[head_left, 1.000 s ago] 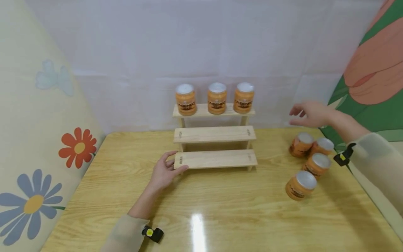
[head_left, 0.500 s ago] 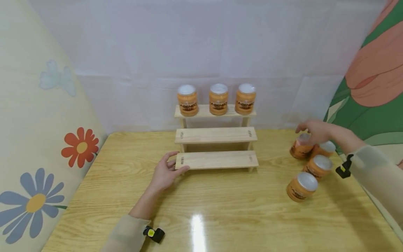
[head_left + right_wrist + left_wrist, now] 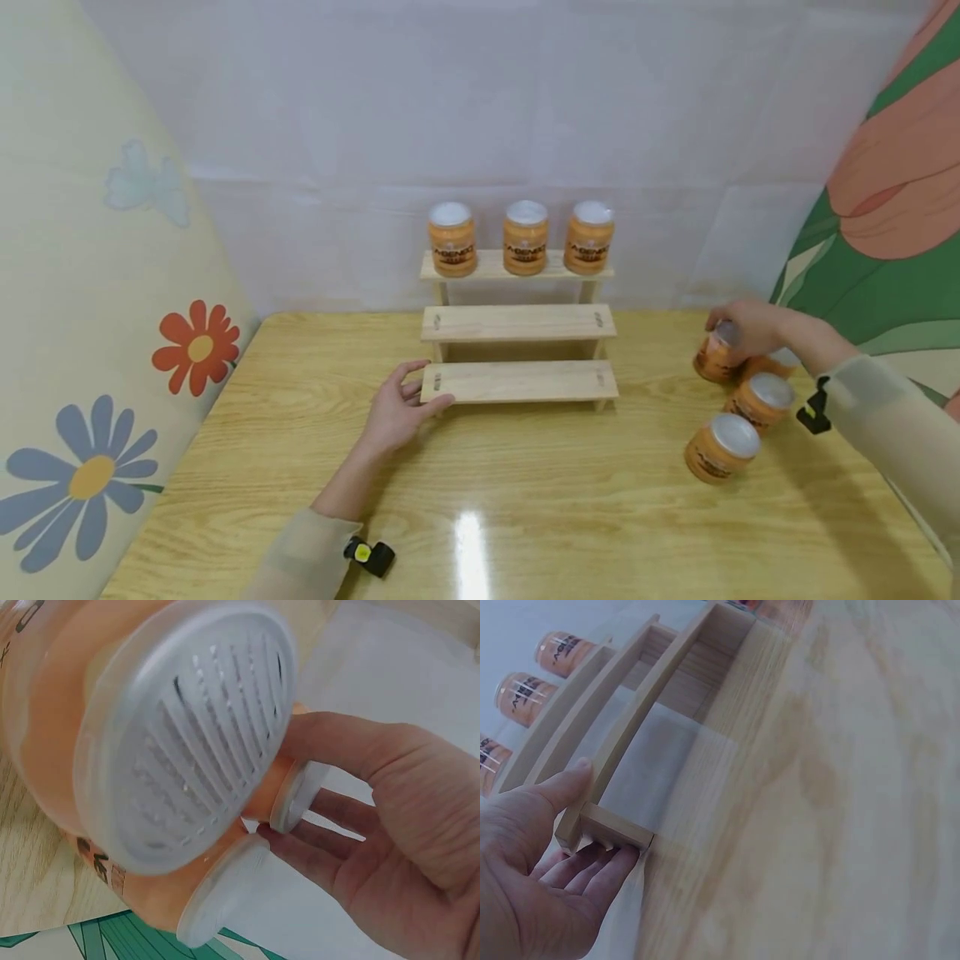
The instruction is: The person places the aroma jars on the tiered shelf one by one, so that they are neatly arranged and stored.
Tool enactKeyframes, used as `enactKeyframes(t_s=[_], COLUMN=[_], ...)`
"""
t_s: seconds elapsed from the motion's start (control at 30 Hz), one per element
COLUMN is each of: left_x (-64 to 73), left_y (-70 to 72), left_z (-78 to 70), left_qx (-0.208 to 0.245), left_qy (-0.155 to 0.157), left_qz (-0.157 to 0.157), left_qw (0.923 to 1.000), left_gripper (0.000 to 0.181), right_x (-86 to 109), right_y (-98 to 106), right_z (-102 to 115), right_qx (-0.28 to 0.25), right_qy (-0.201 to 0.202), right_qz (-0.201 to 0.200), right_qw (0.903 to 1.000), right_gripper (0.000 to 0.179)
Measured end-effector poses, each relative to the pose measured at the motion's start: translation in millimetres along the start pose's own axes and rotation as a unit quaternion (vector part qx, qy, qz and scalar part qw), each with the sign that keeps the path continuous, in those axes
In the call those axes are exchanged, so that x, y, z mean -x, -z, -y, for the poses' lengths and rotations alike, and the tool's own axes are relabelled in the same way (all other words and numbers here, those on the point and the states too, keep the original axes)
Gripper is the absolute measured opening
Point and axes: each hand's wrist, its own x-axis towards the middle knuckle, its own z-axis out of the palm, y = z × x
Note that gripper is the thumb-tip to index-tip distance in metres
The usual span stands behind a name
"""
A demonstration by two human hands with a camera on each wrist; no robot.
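Note:
My left hand grips the left end of the lowest board of a three-tier wooden display stand, its thumb over the front edge. In the left wrist view, the fingers of that hand curl beneath the board against its leg. At the far right, my right hand holds the farthest orange can of a group, covering part of its silver top. The right wrist view shows thumb and fingers around the held can's lid, behind a nearer can with a slotted lid.
Three matching cans stand in a row on the top tier, the middle one between two others. Close to the right hand are a partly hidden can, another and the nearest one. A white cloth hangs behind the wooden table.
My right hand has come down from above the group and taken hold of the farthest can. My left hand keeps its grip on the stand; the view has shifted slightly.

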Motion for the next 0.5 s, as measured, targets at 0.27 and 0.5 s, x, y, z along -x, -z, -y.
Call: enactKeyframes(t_s=[0.27,0.5], left_x=[-1.7,-0.7], left_y=[-0.1,0.1], left_z=[0.6,-1.6], left_qx=[0.006,-0.005], left_qy=[0.006,0.010], left_qz=[-0.004,-0.005], left_qw=[1.0000,0.9999], left_gripper=[0.079,0.077], right_x=[-2.2,-1.2], right_y=[-3.3,-10.1], right_z=[-0.8,-1.5], right_qx=[0.012,-0.007], right_qy=[0.002,-0.008], right_qz=[0.001,-0.002], right_qw=[0.9999,0.9999], right_gripper=[0.047,0.047])
